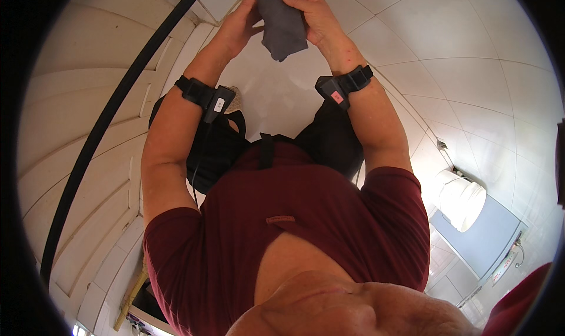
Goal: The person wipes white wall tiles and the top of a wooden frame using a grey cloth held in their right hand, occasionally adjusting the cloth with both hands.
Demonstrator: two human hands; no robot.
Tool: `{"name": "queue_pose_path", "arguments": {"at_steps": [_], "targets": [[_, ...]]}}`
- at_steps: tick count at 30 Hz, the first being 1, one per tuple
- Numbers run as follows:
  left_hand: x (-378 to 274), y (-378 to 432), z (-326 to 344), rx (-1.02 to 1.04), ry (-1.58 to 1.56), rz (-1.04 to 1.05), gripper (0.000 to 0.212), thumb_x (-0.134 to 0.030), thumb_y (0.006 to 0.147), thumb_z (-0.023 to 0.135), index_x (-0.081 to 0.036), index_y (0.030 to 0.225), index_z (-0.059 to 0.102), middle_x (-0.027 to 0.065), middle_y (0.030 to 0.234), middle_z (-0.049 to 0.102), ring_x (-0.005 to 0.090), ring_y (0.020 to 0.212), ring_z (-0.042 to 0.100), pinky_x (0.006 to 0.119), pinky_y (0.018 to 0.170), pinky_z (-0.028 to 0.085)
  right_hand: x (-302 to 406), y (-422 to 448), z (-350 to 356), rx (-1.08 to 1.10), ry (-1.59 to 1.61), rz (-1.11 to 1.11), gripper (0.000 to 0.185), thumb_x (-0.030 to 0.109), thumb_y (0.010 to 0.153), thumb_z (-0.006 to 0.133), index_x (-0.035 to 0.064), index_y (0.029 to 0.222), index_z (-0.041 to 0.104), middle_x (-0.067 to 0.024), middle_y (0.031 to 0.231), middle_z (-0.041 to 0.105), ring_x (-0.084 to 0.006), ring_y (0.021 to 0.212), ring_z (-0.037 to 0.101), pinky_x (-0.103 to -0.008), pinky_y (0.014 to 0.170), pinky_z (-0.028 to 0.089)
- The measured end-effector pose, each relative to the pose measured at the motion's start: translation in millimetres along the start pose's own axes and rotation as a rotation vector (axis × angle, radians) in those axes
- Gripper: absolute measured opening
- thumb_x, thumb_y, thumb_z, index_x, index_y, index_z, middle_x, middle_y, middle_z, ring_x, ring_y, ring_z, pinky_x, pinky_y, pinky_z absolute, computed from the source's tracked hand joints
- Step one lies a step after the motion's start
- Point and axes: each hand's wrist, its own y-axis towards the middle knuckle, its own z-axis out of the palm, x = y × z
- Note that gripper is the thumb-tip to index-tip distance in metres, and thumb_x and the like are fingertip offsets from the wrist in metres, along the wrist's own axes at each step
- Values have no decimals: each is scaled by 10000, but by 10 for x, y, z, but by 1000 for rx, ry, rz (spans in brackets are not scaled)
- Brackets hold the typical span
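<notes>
A folded dark grey cloth (282,25) is held up in front of me at the top of the view. My right hand (314,14) grips its right side, thumb lying across the front and the other fingers partly hidden behind. At the cloth's left edge is my left hand (240,25), its thumb pointing up beside the cloth. Some left fingers reach to or behind the edge, so their hold on it is hidden. Black strapped devices sit on my left wrist (205,97) and right wrist (344,85).
A panelled, pale door (88,97) stands on the left, crossed in view by a black cable or strap (110,102). White wall tiles (463,31) rise on the right. Behind on the right, a white bucket (461,201) rests on a grey-blue surface (481,239) near a power strip (504,267).
</notes>
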Motion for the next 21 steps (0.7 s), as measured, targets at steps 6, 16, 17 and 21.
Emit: {"name": "queue_pose_path", "arguments": {"at_steps": [6, 16, 17, 21], "targets": [[-70, -45, 133, 95, -50, -19, 629, -549, 916, 470, -75, 1328, 430, 56, 1275, 516, 191, 1166, 499, 371, 978, 400, -121, 145, -264, -133, -617, -236, 261, 148, 865, 607, 35, 1098, 574, -108, 990, 627, -206, 873, 612, -317, 751, 502], [-82, -128, 19, 114, 96, -44, 536, -350, 868, 616, -13, 1259, 473, 99, 1117, 598, 181, 1025, 581, 309, 897, 466, -7, -2, -75, -243, -1023, -548, 299, 244, 802, 677, 29, 995, 602, -142, 850, 652, -293, 803, 634, -345, 720, 497], [-71, -151, -20, 135, 95, -55, 527, -349, 870, 612, -12, 1252, 478, 98, 1108, 598, 179, 1022, 581, 310, 895, 469, -4, -38, -102, -98, -937, -398, 333, 256, 815, 660, 13, 1037, 612, -120, 912, 659, -262, 833, 636, -333, 749, 498], [-58, -165, -8, 145, 51, -69, 529, -380, 876, 604, -7, 1233, 489, 95, 1077, 602, 174, 1004, 588, 301, 861, 492, -2, -36, -119, 1, -922, -146, 418, 267, 785, 703, -19, 1080, 622, -81, 934, 669, -194, 826, 631, -292, 751, 491]]}}
